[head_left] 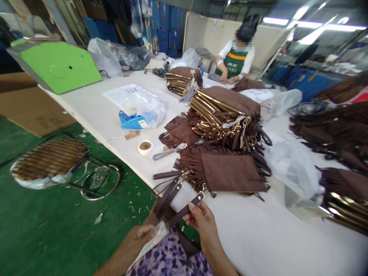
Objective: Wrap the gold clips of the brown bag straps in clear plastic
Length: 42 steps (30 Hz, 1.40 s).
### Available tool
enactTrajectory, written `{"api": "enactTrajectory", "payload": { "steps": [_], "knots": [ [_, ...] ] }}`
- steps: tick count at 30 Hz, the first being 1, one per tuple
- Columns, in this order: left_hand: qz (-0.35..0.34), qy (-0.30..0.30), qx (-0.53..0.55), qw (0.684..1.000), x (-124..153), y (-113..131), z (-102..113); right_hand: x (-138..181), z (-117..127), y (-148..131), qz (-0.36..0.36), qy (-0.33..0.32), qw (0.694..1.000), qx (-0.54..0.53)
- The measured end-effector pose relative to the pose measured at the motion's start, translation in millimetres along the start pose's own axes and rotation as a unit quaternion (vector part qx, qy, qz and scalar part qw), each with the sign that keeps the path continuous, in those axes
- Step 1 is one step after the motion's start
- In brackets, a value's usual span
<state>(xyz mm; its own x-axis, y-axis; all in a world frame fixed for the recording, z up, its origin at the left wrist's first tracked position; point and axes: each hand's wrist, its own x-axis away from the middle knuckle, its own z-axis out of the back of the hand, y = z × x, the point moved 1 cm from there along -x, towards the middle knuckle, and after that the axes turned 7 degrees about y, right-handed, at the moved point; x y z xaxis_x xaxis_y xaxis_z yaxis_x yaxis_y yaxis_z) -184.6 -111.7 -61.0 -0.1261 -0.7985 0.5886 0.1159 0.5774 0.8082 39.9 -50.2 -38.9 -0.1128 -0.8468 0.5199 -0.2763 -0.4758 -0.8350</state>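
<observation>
Brown strap: a dark brown leather strap (184,210) with a brass clip at its far end is pinched between thumb and fingers of the right hand (202,220), just off the near edge of the table.
Left hand: the left hand (142,234) is curled shut around a clear crinkled plastic sleeve (152,239), low over a purple flowered lap.
Strap's bag: the strap's clip meets a flat brown suede bag with fringed sides (230,172), lying on the long white worktable (115,119) right in front of the hands; more dark straps (166,191) hang from it over the table edge.
Behind the bag: a tall stack of the same brown bags with gold zip edges (222,115), and a second, smaller stack (182,78) further up the table.
Left of the stack: a small round roll of tape (145,147), a silver-handled tool (168,152), a blue tape dispenser (132,120) against clear plastic bags.
Right side: crumpled clear plastic (293,165) and more fringed brown bags (336,130).
Far end: another person in a green apron (235,61), hands on a brown bag.
Floor: a woven brown stool seat on a metal frame (48,159) on green flooring.
</observation>
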Motion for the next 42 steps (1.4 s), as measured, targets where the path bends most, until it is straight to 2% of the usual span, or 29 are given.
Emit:
{"api": "enactTrajectory", "payload": {
  "steps": [6, 9, 13, 19, 27, 36, 42],
  "knots": [
    [0.009, 0.001, -0.015, 1.000, 1, 5, -1, 1, 1, 0, -0.006, -0.006, 1.000, -0.016],
    [-0.007, -0.013, -0.015, 1.000, 3, 10, -1, 0, 2, 2, -0.006, -0.002, 1.000, -0.011],
    [-0.021, -0.025, -0.029, 0.999, 3, 5, 1, -1, 3, 1, -0.004, 0.000, 1.000, -0.005],
    [-0.036, -0.012, -0.023, 0.999, -1, -4, 1, 0, 3, -3, -0.004, 0.000, 1.000, 0.004],
    [-0.029, 0.003, -0.023, 0.999, -2, -1, -1, 1, 4, -4, -0.011, -0.006, 1.000, -0.013],
    [-0.036, -0.032, -0.026, 0.999, -1, 1, -4, 1, 4, -7, -0.012, 0.006, 1.000, -0.015],
    [-0.031, -0.033, -0.024, 0.999, 2, 8, -8, 1, 5, -9, -0.012, 0.007, 1.000, -0.023]
  ]
}}
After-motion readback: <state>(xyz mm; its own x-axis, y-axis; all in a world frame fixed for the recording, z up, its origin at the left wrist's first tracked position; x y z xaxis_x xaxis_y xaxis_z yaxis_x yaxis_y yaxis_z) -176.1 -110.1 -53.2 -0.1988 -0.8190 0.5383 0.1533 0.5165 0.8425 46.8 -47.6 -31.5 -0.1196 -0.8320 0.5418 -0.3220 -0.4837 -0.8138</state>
